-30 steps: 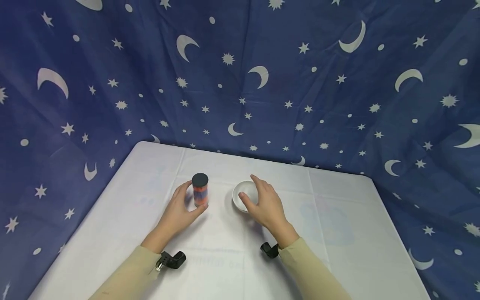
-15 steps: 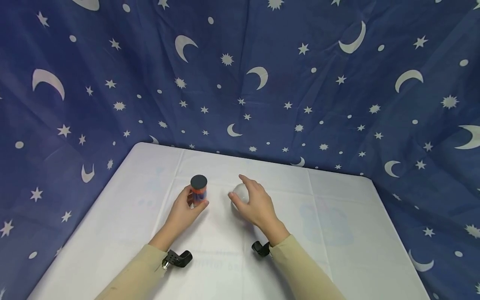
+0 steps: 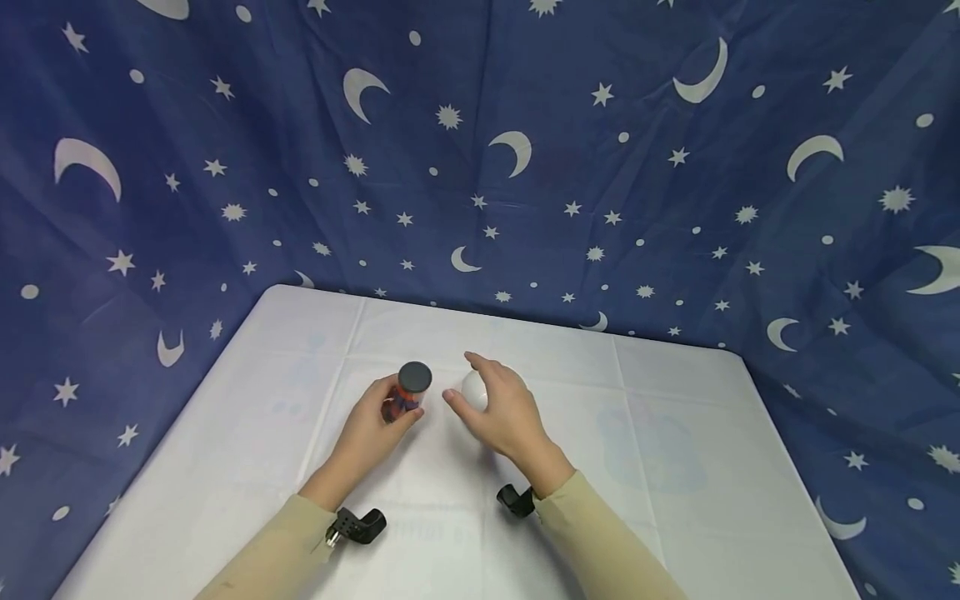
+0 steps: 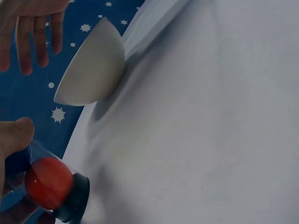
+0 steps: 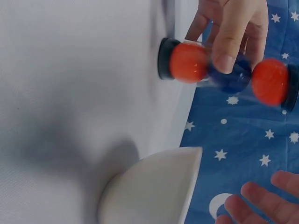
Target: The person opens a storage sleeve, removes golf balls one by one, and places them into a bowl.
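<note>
Fingers point(image 5: 227, 35) of left hand point(image 3: 372, 429) curled round clear tube point(image 3: 406, 393) of red and blue balls, thumb pressed across its middle, tube tipped toward white bowl point(image 3: 473, 387) just beside it on white table point(image 3: 675, 433). Right hand point(image 3: 504, 414) spread and relaxed over bowl, fingertips hanging past the rim; contact with the bowl not clear from any view. To do well, by judgement: keep grip low on the tube so black cap point(image 3: 415, 376) stays free, steady the bowl from the far side, and lean the tube slowly so nothing rolls across the cloth. Head view: gives layout, both hands side by side, tube left of bowl, but hides most of the bowl under the right hand. Right wrist view: shows two red balls and a blue one inside the tube, caps at both ends, and the bowl standing on its foot. Left wrist view: shows the bowl's outer wall and the gap between it and the tube.
</note>
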Available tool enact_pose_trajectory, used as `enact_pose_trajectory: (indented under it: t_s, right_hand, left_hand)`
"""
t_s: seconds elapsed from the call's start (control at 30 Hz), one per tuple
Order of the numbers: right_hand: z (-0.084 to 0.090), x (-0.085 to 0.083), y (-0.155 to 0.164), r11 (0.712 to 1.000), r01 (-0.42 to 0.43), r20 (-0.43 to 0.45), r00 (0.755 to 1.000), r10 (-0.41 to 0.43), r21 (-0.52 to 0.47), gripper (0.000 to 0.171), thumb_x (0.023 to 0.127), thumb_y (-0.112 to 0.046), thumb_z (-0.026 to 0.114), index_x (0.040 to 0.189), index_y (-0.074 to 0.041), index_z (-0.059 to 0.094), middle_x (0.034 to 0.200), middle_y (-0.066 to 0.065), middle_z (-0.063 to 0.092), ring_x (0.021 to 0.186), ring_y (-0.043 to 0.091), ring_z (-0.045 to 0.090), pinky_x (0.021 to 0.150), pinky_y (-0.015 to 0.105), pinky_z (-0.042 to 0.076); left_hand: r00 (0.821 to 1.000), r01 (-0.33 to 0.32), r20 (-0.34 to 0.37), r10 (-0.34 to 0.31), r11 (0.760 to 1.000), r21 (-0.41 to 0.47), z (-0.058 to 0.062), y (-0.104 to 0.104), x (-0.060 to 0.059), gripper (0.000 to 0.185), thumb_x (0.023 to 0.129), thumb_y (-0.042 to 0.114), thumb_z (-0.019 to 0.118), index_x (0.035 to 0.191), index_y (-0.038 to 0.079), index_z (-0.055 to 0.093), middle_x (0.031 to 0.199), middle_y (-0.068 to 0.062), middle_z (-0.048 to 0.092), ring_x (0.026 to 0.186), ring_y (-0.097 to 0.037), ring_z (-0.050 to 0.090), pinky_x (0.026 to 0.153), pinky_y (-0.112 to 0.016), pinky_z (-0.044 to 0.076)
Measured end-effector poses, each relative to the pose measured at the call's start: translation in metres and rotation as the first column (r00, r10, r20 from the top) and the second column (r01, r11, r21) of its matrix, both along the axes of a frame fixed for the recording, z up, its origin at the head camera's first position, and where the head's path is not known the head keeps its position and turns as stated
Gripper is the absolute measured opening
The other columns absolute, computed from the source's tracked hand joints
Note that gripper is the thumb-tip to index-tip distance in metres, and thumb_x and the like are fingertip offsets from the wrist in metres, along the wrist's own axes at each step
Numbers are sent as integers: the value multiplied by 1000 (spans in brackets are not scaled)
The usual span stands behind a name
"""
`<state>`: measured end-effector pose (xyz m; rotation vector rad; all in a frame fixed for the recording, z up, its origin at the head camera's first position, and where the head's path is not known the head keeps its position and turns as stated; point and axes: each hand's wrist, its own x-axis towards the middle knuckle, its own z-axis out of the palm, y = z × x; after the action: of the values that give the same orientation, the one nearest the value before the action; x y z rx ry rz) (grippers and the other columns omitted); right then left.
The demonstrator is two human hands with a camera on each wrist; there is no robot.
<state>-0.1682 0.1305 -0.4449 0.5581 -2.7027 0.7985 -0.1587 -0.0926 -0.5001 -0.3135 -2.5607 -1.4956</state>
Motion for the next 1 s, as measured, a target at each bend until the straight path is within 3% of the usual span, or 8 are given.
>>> enact_pose_trajectory:
  t_s: [0.27, 0.5, 0.7, 1.0]
  right_hand:
    - [10, 10, -5, 997, -80, -58, 995, 80, 12, 66, 90, -63, 50, 136, -16, 55, 120, 2, 64, 113, 15, 56, 94, 36, 46]
    - [17, 17, -9, 991, -124, -83, 988, 127, 43, 61, 90, -59, 54, 132, -14, 58, 116, 0, 65, 107, 12, 60, 88, 32, 50]
    - [20, 21, -8, 985, -166, -68, 983, 169, 49, 52, 89, -49, 63, 126, -12, 61, 109, -2, 66, 90, 7, 61, 77, 26, 51]
    - [16, 23, -3, 976, -220, 12, 975, 220, -7, 44, 89, -39, 68, 119, -8, 61, 104, -1, 64, 81, 14, 61, 72, 24, 50]
  left_hand:
    - [987, 63, -132, -95, 971, -230, 5, 7, 9, 54, 82, 22, 79, 131, 18, 54, 120, 0, 56, 105, -17, 59, 89, -40, 49]
    - [973, 59, -191, -128, 943, -327, 14, 10, 14, 54, 83, 26, 77, 131, 16, 55, 119, 1, 56, 96, -13, 60, 81, -35, 51]
    - [963, 32, -233, -138, 913, -407, 18, 10, 15, 55, 82, 26, 78, 131, 15, 56, 116, 0, 57, 99, -17, 60, 82, -38, 51]
    - [948, 6, -276, -157, 877, -480, 23, 9, 17, 57, 79, 19, 81, 130, 13, 57, 113, -5, 55, 100, -26, 55, 84, -43, 46]
